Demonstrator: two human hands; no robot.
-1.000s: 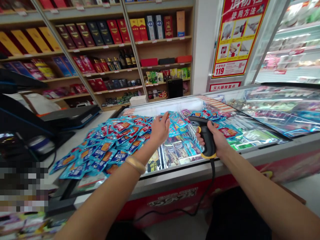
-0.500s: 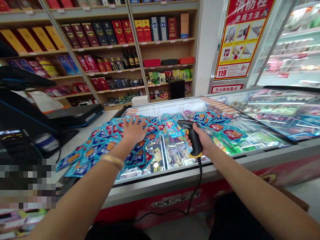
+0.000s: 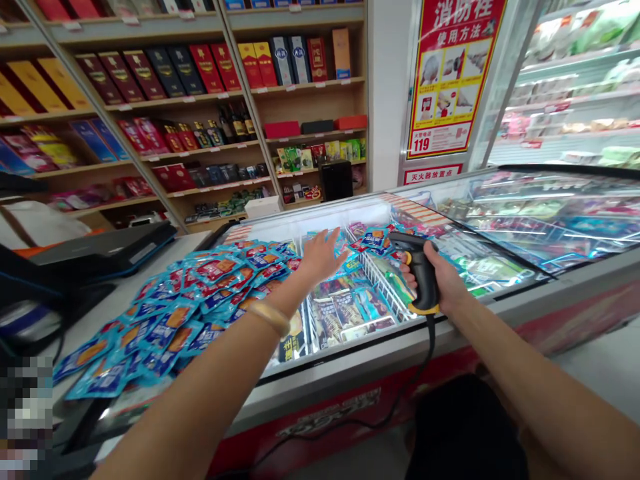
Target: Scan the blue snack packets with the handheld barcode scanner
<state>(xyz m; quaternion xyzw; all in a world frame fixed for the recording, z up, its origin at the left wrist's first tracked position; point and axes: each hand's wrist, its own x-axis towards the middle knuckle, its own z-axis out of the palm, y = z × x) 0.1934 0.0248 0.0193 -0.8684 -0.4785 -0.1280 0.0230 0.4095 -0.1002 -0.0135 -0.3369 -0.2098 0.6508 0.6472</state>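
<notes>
My right hand [image 3: 447, 283] is wrapped round the grip of a black and yellow barcode scanner [image 3: 425, 277], held over the freezer's glass top with its cable hanging down. To the left, my left hand [image 3: 320, 257] is stretched out with its fingers apart and holds nothing. Close by its fingers lies a light blue snack packet [image 3: 353, 260], partly hidden by the hand. A large pile of blue and red snack packets [image 3: 200, 280] spreads across the left of the glass. Behind the scanner is a smaller group of similar packets [image 3: 375, 239].
Under the glass of the chest freezer [image 3: 280, 383] are wire baskets [image 3: 385, 283] with wrapped goods. A counter with a dark device [image 3: 110, 247] stands at the left. Shelves of boxes and bottles [image 3: 165, 70] line the back, beside a red and yellow sign [image 3: 447, 87].
My left hand has moved right, off the large pile and toward the light blue packet. The scanner in my right hand has shifted right. The view has moved, so the shelves appear further left.
</notes>
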